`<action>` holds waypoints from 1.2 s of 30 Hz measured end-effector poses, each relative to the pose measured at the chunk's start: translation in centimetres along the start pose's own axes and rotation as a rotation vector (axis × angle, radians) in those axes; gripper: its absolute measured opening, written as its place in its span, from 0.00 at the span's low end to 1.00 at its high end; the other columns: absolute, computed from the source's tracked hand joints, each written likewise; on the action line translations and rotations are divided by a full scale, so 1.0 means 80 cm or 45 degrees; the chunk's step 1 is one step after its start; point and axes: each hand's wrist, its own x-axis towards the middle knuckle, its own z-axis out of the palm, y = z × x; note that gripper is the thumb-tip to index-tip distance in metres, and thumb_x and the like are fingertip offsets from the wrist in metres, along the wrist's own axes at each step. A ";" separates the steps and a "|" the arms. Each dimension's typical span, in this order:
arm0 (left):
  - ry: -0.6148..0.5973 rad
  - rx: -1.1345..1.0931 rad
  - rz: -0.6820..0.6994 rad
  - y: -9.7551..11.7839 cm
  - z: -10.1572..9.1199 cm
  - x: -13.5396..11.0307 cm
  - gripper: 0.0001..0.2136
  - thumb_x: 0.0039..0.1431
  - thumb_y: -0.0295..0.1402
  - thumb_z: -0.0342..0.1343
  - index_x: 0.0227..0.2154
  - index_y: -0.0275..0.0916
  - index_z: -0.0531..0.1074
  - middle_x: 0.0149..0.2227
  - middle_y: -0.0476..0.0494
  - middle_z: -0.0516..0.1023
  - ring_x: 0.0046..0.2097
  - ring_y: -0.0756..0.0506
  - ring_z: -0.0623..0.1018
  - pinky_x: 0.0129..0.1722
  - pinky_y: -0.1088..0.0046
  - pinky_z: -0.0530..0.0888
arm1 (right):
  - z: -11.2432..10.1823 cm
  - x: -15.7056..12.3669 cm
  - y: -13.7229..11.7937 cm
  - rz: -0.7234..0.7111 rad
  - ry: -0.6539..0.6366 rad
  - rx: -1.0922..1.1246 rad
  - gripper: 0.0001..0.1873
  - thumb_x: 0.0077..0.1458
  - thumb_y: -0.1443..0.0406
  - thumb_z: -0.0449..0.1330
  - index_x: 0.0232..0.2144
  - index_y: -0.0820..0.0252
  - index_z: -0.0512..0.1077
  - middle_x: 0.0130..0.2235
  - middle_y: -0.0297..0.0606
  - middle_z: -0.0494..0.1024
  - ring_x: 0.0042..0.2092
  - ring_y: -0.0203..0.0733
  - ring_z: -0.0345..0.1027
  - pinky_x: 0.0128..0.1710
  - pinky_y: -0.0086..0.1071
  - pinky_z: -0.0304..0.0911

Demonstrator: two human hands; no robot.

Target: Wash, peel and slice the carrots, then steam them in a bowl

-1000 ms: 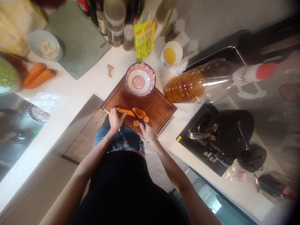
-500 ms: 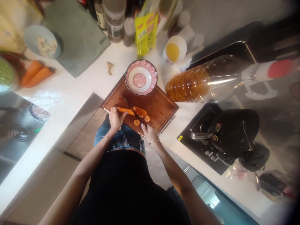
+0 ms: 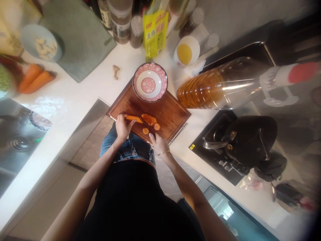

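My left hand (image 3: pixel 123 128) is closed around one end of a carrot (image 3: pixel 133 118) and presses it on the wooden cutting board (image 3: pixel 173 108). The handle of a dark knife (image 3: pixel 144 123) is in my right hand (image 3: pixel 159 143). Its blade lies across the carrot's cut end, to the right of my left fingers. Beside the blade are overlapping carrot slices (image 3: pixel 148 118), with single rounds lying nearer to me. A pink-patterned bowl (image 3: pixel 163 80) stands on the board's far corner and looks bare inside.
At right lies a large oil bottle (image 3: pixel 205 87), near a stove (image 3: pixel 204 134) with a black pot (image 3: pixel 253 137). Whole carrots (image 3: pixel 37 80) and a bowl of pale pieces (image 3: pixel 27 42) are at left, above a sink (image 3: pixel 32 157). A yellow packet (image 3: pixel 155 35) stands behind.
The knife has shifted slightly, with its blade still against the carrot's cut end. My left hand keeps its hold. The whole view has moved a little.
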 end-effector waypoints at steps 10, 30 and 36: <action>0.011 -0.058 -0.006 0.004 0.001 0.005 0.15 0.54 0.39 0.66 0.38 0.39 0.67 0.41 0.40 0.72 0.40 0.42 0.75 0.43 0.62 0.73 | 0.001 0.032 -0.011 -0.013 -0.049 -0.020 0.28 0.68 0.49 0.47 0.56 0.59 0.73 0.41 0.46 0.84 0.41 0.49 0.79 0.37 0.31 0.66; 0.057 -0.088 0.036 -0.004 0.006 0.003 0.17 0.52 0.39 0.68 0.39 0.38 0.69 0.41 0.40 0.73 0.42 0.39 0.76 0.44 0.61 0.73 | 0.012 0.020 0.000 -0.081 0.105 0.039 0.26 0.67 0.51 0.49 0.54 0.59 0.75 0.39 0.47 0.84 0.40 0.51 0.80 0.34 0.32 0.67; 0.060 -0.065 0.048 -0.005 0.006 0.003 0.17 0.51 0.39 0.68 0.39 0.38 0.69 0.40 0.39 0.73 0.41 0.39 0.76 0.43 0.61 0.73 | 0.005 0.015 0.000 -0.082 0.072 0.056 0.27 0.68 0.50 0.47 0.55 0.58 0.74 0.41 0.47 0.84 0.42 0.51 0.80 0.37 0.32 0.68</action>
